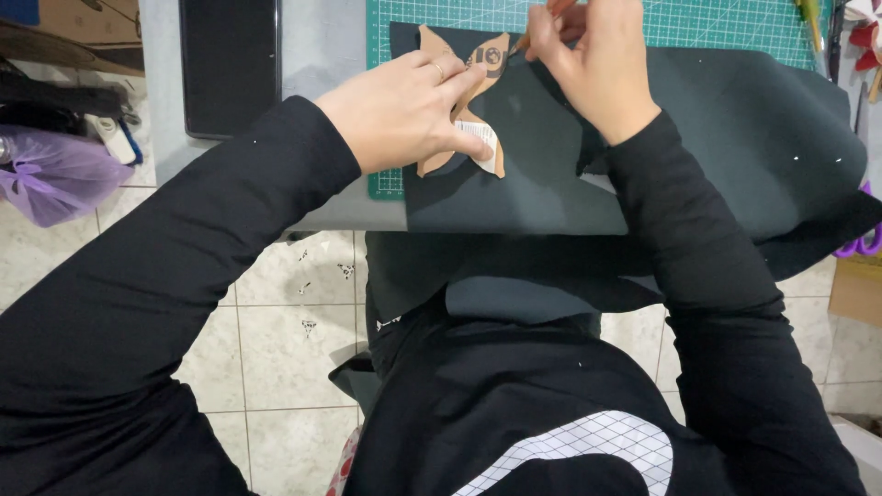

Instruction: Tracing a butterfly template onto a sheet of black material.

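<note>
A brown cardboard template (486, 57) lies on a sheet of dark grey-black material (735, 147) spread over a green cutting mat (698, 23). My left hand (404, 110) lies flat on the template, fingers spread, pinning it to the sheet. My right hand (588, 60) holds an orange pencil (542, 23) with its tip at the template's upper right edge. Both arms wear black sleeves. The dark sheet hangs over the table's near edge toward my lap.
A black flat tablet-like slab (230, 64) lies on the grey table at the left. A purple bag (50, 174) sits at the far left above the tiled floor (276, 340). Purple scissor handles (864, 241) and a cardboard box (859, 289) are at the right edge.
</note>
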